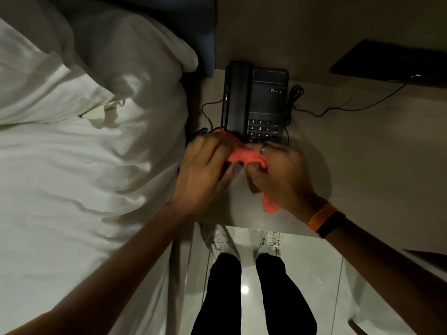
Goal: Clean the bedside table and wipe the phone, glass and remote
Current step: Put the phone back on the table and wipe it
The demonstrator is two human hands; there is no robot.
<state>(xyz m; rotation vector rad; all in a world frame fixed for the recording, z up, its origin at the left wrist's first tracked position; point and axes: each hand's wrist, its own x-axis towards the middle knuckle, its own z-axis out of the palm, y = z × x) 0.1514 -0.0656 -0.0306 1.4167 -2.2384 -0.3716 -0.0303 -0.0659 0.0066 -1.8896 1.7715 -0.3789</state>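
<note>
- Leftmost, white bedding (pixel 79 165) is seen beside the bedside table (pixel 350 153).
- Left hand (pixel 203 175) and right hand (pixel 280 175) are closed on a pink cloth (pixel 244 157), stretched between them.
- Black phone (pixel 256 102) is set behind, its near edge masked by the hands.
- Cables (pixel 338 108) are trailed rightward.

This looks like a hotel bedroom. A bed made up with creased white sheets (pixel 79 170) and plump white pillows (pixel 135 59) fills the left half of the frame. Just beside it, at centre, a pale beige laminate bedside table (pixel 350 151) carries a black corded desk telephone with a numbered keypad (pixel 256 102), its thin black cable (pixel 358 102) trailing toward the upper right. Glossy white floor tiles (pixel 309 274) reflect a ceiling light at the bottom centre.
</note>
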